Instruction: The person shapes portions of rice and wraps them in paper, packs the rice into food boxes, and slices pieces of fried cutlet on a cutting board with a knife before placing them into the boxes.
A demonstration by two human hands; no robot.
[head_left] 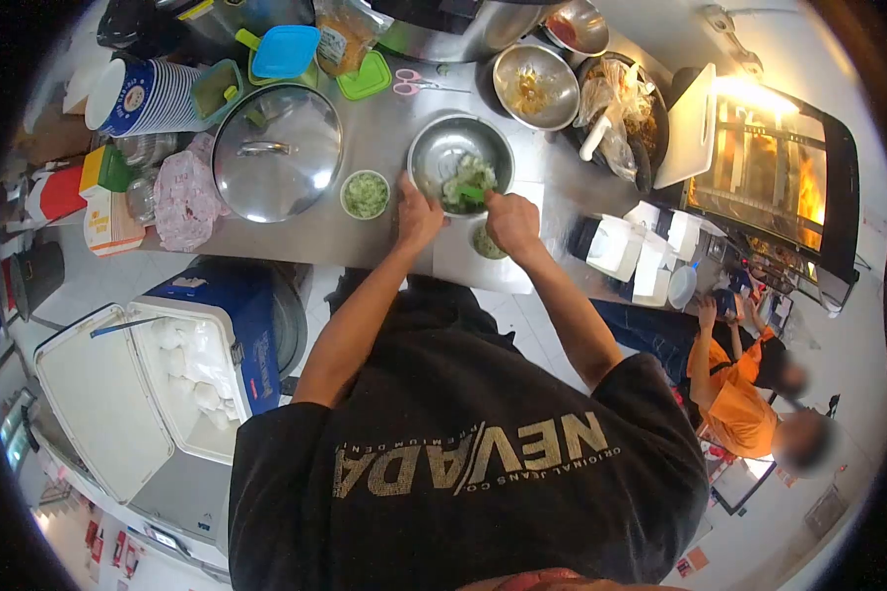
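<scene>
Your left hand [419, 215] grips steel mixing bowl [443, 156], right [512, 223] grasps green utensil [471, 193]; shredded vegetable [460, 175] already in, apparently unevenly mixed.

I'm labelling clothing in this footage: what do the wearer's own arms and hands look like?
The left hand and right hand are ungloved. Forearms are bare below the short, loose sleeves of a black T-shirt; no watch shows.

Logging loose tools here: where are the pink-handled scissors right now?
In the head view, the pink-handled scissors lie slightly left of centre on the steel counter, just right of the green lid and beyond the hand-held steel bowl.
</scene>
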